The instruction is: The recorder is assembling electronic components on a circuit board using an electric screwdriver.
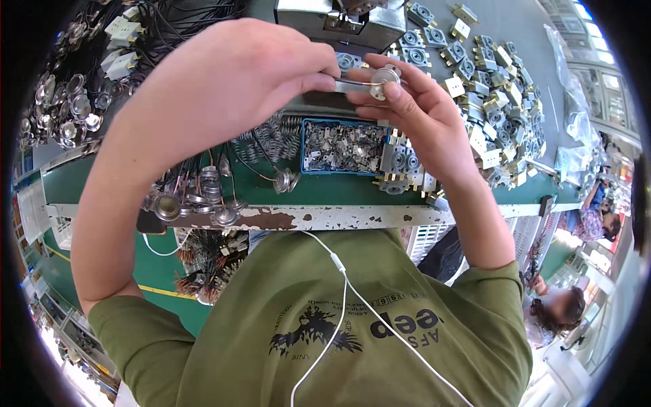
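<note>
Above the bench, my right hand (430, 115) holds a round silver metal cap (384, 82) with a flange between thumb and fingers. A thin copper-coloured lead (352, 82) runs from the cap to my left hand (271, 64). The left thumb and forefinger are pinched together on that lead; its far end is hidden behind the hand. Below the hands sits a blue tray (305, 169) of small metal clips. Beside it lie loose coil springs (274, 139) and another round metal cap (286, 180) on a dark lead.
A metal bench fixture (380, 30) stands beyond my hands. Many grey-and-white switch blocks (498, 102) are heaped at right. Bundles of leads with round metal caps (74, 105) lie at left, more hang over the near bench edge (271, 217). Another person (559, 308) is at far right.
</note>
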`<state>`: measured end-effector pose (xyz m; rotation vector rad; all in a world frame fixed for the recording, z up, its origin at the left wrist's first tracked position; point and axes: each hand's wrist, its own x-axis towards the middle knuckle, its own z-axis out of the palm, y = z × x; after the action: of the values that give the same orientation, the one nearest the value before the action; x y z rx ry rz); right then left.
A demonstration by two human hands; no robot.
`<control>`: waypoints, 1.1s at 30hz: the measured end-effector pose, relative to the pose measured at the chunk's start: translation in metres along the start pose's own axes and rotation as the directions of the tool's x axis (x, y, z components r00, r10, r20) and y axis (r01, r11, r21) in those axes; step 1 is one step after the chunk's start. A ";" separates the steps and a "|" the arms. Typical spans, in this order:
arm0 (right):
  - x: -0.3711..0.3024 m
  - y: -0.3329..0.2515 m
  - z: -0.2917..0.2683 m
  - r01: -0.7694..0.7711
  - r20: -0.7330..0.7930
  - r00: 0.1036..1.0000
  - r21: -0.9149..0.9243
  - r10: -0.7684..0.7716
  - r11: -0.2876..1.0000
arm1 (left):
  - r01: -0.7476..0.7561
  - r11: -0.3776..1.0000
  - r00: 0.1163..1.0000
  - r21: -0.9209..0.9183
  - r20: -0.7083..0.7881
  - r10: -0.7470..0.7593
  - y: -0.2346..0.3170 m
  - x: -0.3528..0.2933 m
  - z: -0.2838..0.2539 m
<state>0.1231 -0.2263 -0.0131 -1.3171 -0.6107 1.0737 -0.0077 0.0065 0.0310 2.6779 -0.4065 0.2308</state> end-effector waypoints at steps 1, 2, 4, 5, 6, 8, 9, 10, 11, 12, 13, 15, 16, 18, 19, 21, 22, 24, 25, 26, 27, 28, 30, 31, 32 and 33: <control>-0.001 -0.001 0.002 0.032 -0.109 0.993 -0.182 -0.052 0.983 | 0.042 0.998 0.999 -0.039 -0.002 -0.042 0.003 0.000 0.004; 0.001 0.002 0.003 0.065 -0.180 0.978 -0.230 -0.108 0.971 | 0.082 0.993 0.997 -0.079 -0.003 -0.083 0.004 0.000 0.009; 0.001 0.006 0.014 0.186 -0.227 0.952 -0.103 -0.205 0.977 | 0.114 0.962 0.993 -0.247 -0.006 -0.119 0.005 -0.001 0.027; 0.001 0.006 0.023 0.304 -0.284 0.916 0.028 -0.284 0.952 | 0.144 0.900 0.988 -0.412 0.004 -0.156 0.004 -0.001 0.033; -0.004 0.001 0.041 0.347 -0.291 0.911 0.160 -0.291 0.924 | 0.182 0.878 0.982 -0.442 0.043 -0.182 0.001 0.002 0.037; -0.001 0.003 0.034 0.366 -0.287 0.904 0.140 -0.316 0.920 | 0.104 0.952 0.992 -0.287 -0.044 -0.121 -0.002 0.003 0.032; 0.001 0.003 0.029 0.386 -0.295 0.894 0.125 -0.338 0.914 | 0.027 0.992 0.993 -0.120 -0.108 -0.040 -0.004 0.004 0.030; -0.001 -0.003 0.022 0.305 -0.227 0.925 -0.034 -0.304 0.952 | -0.005 1.000 0.992 -0.024 -0.127 0.002 -0.007 0.001 0.032; 0.001 -0.010 0.014 0.309 -0.225 0.924 -0.035 -0.308 0.951 | -0.006 1.000 0.992 -0.020 -0.129 0.003 -0.007 0.000 0.030; 0.004 -0.015 0.005 0.158 -0.079 0.982 -0.154 -0.172 0.975 | -0.016 0.995 0.994 0.100 -0.110 0.027 -0.004 -0.002 0.027; 0.006 -0.020 0.001 0.021 0.051 0.999 -0.286 -0.007 0.958 | -0.027 0.975 0.995 0.219 -0.087 0.047 0.001 -0.003 0.024; 0.007 -0.026 0.002 -0.012 0.090 0.995 -0.376 0.050 0.926 | -0.039 0.967 0.995 0.250 -0.076 0.060 0.004 -0.006 0.021; 0.004 -0.026 0.005 0.019 0.067 0.998 -0.373 0.006 0.927 | -0.042 0.958 0.995 0.284 -0.072 0.065 0.005 -0.006 0.020; -0.005 -0.021 0.009 0.067 0.001 0.998 -0.290 -0.070 0.955 | -0.033 0.974 0.994 0.225 -0.098 0.056 0.005 -0.004 0.021; -0.012 -0.022 0.012 0.086 -0.028 0.994 -0.369 -0.104 0.926 | -0.028 0.986 0.992 0.166 -0.119 0.048 0.005 -0.003 0.021; -0.017 -0.011 0.019 0.140 -0.126 0.970 -0.416 -0.209 0.899 | -0.015 0.994 0.989 0.112 -0.141 0.031 0.008 -0.001 0.026; -0.017 -0.004 0.023 0.143 -0.128 0.969 -0.415 -0.213 0.898 | -0.003 0.998 0.987 0.057 -0.157 0.012 0.008 -0.001 0.028; -0.016 0.005 0.027 0.210 -0.184 0.932 -0.425 -0.312 0.881 | -0.003 0.999 0.989 0.044 -0.145 0.009 0.006 -0.002 0.029; -0.015 0.003 0.026 0.210 -0.186 0.932 -0.425 -0.312 0.880 | 0.002 1.000 0.991 0.028 -0.134 0.002 0.005 -0.002 0.029; -0.013 -0.002 0.024 0.158 -0.118 0.968 -0.392 -0.220 0.906 | 0.000 1.000 0.991 0.027 -0.134 0.003 0.005 -0.002 0.028; -0.011 -0.006 0.020 0.097 -0.048 0.991 -0.360 -0.123 0.928 | -0.001 0.999 0.993 0.045 -0.115 0.006 0.005 -0.002 0.029; -0.007 -0.012 0.013 0.023 0.050 0.999 -0.320 -0.007 0.947 | -0.001 0.998 0.996 0.063 -0.093 0.007 0.005 -0.004 0.030; 0.004 -0.017 0.003 -0.041 0.139 0.985 -0.385 0.101 0.922 | -0.019 0.996 0.999 0.085 -0.048 0.024 0.003 -0.003 0.031; 0.007 -0.018 0.001 -0.062 0.168 0.976 -0.407 0.141 0.911 | -0.040 0.993 0.999 0.111 -0.012 0.041 0.003 -0.002 0.031; 0.005 -0.021 0.002 -0.062 0.167 0.976 -0.401 0.140 0.914 | -0.041 0.993 0.999 0.111 -0.005 0.042 0.003 -0.002 0.030; 0.006 -0.024 0.001 -0.087 0.142 0.977 -0.415 0.159 0.905 | -0.023 0.994 1.000 0.108 0.022 0.021 0.002 -0.001 0.030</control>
<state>0.1312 -0.2181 0.0087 -1.6511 -0.9295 1.2164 -0.0064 -0.0078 0.0050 2.7857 -0.4419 0.2385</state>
